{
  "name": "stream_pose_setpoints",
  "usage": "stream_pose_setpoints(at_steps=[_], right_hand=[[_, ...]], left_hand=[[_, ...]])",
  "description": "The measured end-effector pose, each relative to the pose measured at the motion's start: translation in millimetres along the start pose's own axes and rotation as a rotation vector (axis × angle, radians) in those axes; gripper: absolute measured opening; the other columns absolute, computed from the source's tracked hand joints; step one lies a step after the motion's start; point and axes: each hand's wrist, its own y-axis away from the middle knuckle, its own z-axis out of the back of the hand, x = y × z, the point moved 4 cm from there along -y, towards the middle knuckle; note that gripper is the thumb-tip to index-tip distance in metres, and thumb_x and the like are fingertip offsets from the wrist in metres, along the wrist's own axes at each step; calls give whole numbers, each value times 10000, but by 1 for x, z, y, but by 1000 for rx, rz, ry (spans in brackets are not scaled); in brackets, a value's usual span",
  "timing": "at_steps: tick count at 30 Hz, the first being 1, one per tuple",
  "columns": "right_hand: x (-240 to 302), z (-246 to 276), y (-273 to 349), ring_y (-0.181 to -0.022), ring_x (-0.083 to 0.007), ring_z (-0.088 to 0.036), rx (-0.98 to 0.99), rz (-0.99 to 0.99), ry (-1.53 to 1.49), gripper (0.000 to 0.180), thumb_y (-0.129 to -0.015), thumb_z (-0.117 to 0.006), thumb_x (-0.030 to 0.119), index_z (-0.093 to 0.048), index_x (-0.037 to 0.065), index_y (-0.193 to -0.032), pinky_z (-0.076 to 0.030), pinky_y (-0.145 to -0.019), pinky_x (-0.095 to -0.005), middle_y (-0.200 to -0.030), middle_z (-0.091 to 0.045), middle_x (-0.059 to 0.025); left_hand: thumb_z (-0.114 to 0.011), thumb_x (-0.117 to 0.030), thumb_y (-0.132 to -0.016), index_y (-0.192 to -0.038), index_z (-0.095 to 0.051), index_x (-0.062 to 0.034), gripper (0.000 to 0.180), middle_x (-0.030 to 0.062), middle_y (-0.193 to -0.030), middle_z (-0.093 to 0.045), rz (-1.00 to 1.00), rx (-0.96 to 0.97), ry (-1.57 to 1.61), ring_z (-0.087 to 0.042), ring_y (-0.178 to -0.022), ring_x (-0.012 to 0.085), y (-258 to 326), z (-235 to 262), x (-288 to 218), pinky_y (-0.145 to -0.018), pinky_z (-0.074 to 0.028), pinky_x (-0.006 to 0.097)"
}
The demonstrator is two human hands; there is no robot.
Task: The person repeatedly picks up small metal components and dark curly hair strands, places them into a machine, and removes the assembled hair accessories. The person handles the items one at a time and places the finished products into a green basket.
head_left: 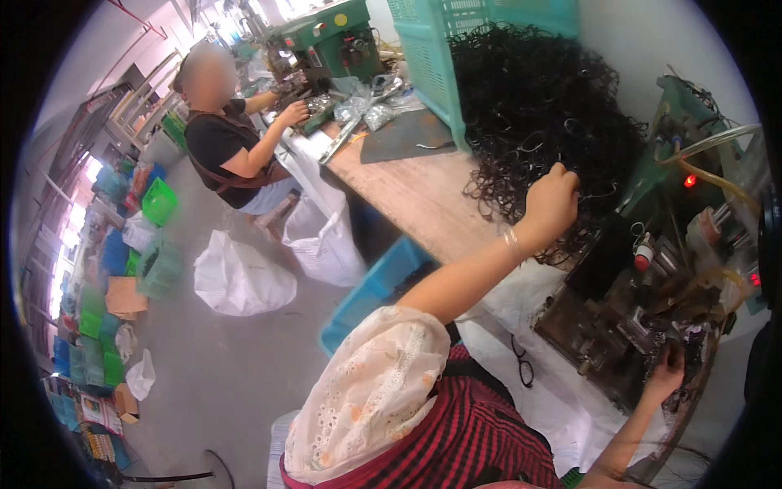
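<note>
My left hand (554,200) reaches over a big heap of black, curly, rim-like pieces (538,98) that look like eyeglass frames. Its fingers are closed in a pinch at the near side of the heap; what they hold, if anything, is too small to make out. Low on the right, my right hand (668,371) is at the work area of a dark, greasy machine (643,301). Those fingers are bent together, and the thing between them is hidden in shadow. A black eyeglass frame (523,360) hangs or lies against white cloth between my arms.
A tipped teal crate (428,65) stands behind the heap on the wooden table (399,183). Beneath the table edge sits a blue bin (371,297), near white sacks (244,277). A co-worker (232,138) handles parts by a green machine (330,41). Hoses (721,138) run along the right.
</note>
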Motion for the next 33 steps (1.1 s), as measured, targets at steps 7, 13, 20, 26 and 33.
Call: stream_pose_setpoints(at_steps=[7, 13, 20, 26, 33], right_hand=[[-3, -13, -14, -1035, -184, -596, 10, 13, -288, 292, -869, -579, -9, -594, -71, -1154, -447, -932, -300, -1162, -644, -136], [25, 42, 80, -946, -201, -616, -157, -160, -54, 226, -903, -605, 84, -635, -40, -1090, -468, -872, -304, -1026, -672, -134], [69, 70, 112, -906, -185, -611, -125, -145, -152, 182, -880, -638, 74, -661, -27, -1030, -484, -824, -306, -970, -666, -101], [149, 1, 49, -928, -177, -657, -162, -68, -439, 334, -827, -694, 71, -623, 30, -1151, -500, -844, -305, -993, -698, -86], [164, -22, 34, -891, -123, -641, -74, -157, -931, 410, -811, -642, -74, -552, 12, -1202, -490, -810, -245, -926, -678, -80]], left_hand=[[-766, -329, -713, -958, -604, -93, 376, 140, -993, -555, 161, 161, -404, -617, -813, 331, 16, -93, 52, -660, -517, 426], [-755, -221, -756, -948, -632, -83, 267, 156, -943, -544, 158, 310, -161, -596, -830, 359, 28, -30, 74, -703, -491, 434], [-689, -87, -794, -978, -646, -34, 197, 149, -862, -585, 151, 107, 53, -610, -828, 307, 15, 3, 35, -703, -496, 367], [-627, -47, -879, -1030, -593, -4, 161, 70, -939, -578, 194, 72, 528, -565, -860, 178, 57, 17, -5, -770, -479, 314], [-536, -17, -929, -1000, -506, -32, 78, 91, -925, -594, 214, 110, 1001, -591, -767, 171, 43, 13, -39, -661, -521, 298]])
